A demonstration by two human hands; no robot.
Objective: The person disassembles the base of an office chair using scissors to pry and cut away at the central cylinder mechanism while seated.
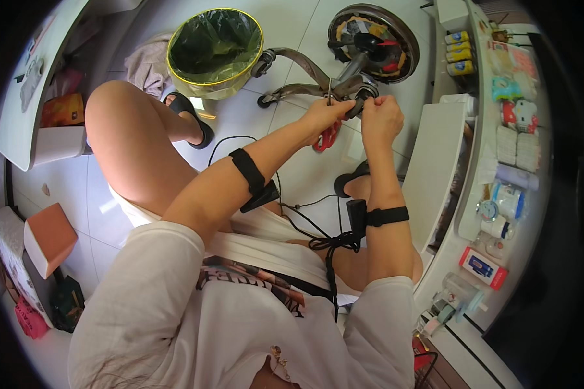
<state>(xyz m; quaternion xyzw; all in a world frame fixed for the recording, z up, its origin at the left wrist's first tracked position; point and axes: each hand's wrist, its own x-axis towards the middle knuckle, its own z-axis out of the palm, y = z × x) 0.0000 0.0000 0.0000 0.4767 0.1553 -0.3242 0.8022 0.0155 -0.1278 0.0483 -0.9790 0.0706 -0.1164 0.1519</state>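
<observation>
A metal stool [353, 71] lies tipped on its side on the floor, its legs and caster wheels toward me. My left hand [328, 118] is closed around red-handled scissors [328, 138] beside the nearest caster wheel [355, 109]. The scissors' red loops hang below the fingers, and a thin metal part shows above them by the stool leg. My right hand [383, 121] is on the right side of that caster, fingers pinched together against it. Whatever lies between those fingertips is too small to make out.
A yellow-rimmed bin [217, 84] with a dark liner stands left of the stool. Crumpled cloth [150, 65] lies beside it. White shelving [435, 162] with packages and bottles borders the right. Black cables [334, 243] hang between my arms. A pinkish box [52, 240] stands at left.
</observation>
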